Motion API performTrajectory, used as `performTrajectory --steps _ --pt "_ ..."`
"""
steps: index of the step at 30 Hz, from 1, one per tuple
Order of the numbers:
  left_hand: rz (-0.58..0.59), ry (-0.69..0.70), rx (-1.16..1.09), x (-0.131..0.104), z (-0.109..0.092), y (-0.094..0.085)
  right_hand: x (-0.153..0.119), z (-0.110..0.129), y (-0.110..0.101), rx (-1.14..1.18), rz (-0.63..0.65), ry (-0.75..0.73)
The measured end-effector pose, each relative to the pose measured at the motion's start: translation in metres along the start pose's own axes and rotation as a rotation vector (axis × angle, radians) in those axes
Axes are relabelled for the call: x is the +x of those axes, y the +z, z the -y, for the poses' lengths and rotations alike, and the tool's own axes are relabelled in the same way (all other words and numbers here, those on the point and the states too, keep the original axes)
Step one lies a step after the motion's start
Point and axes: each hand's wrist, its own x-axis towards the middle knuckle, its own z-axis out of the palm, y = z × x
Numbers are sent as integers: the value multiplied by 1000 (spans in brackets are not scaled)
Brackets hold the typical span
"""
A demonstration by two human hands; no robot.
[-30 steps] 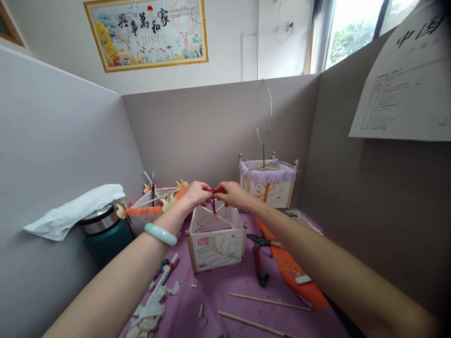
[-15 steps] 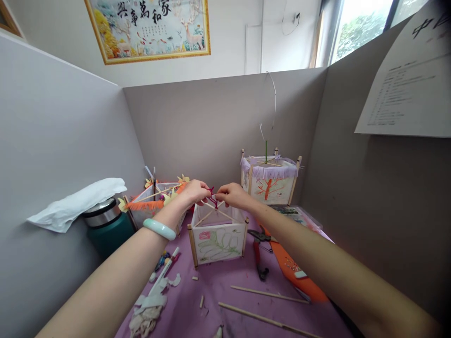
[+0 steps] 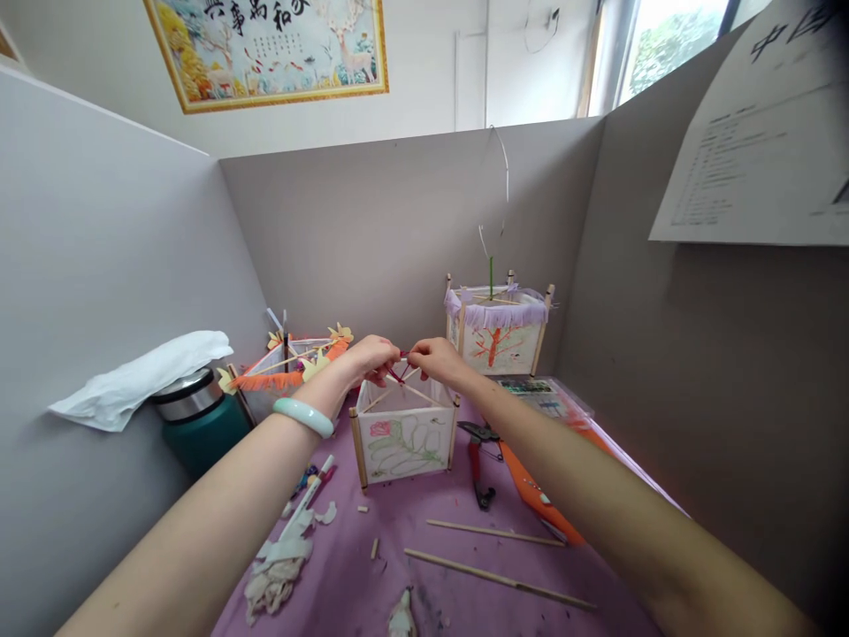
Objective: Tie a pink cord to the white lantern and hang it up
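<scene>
A paper lantern (image 3: pixel 406 445) with wooden corner sticks stands upright on the purple tablecloth, a pink flower and green lines drawn on its front panel. Thin sticks cross over its top. Dark red cord (image 3: pixel 399 375) rises from that crossing. My left hand (image 3: pixel 375 358), with a pale green bangle (image 3: pixel 303 417) on the wrist, pinches the cord from the left. From the right, my right hand (image 3: pixel 434 360) pinches it too, fingertips close to the left ones. The exact knot or loop between the fingers is too small to make out.
A lantern with purple fringe (image 3: pixel 500 332) stands back right, an orange-trimmed one (image 3: pixel 292 363) back left by a teal bottle (image 3: pixel 205 433). Red-handled pliers (image 3: pixel 476 464) and orange material (image 3: pixel 531 487) lie at right. Loose sticks (image 3: pixel 497 579) lie in front; grey partitions (image 3: pixel 411 239) surround the table.
Both hands stay at the cord above the lantern, and its strands are now drawn closer together between the fingertips. The whole view has shifted slightly.
</scene>
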Motion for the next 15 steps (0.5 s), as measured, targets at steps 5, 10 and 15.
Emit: performTrajectory --steps 5,10,15 --pt "-20 -3 114 -2 -14 -5 -31 3 -19 205 -112 41" --pt "-35 64 -9 -8 -39 -24 -75 0 -36 678 -258 97" --pt "139 105 -185 -17 -61 -50 -98 -31 -44 758 -340 181"
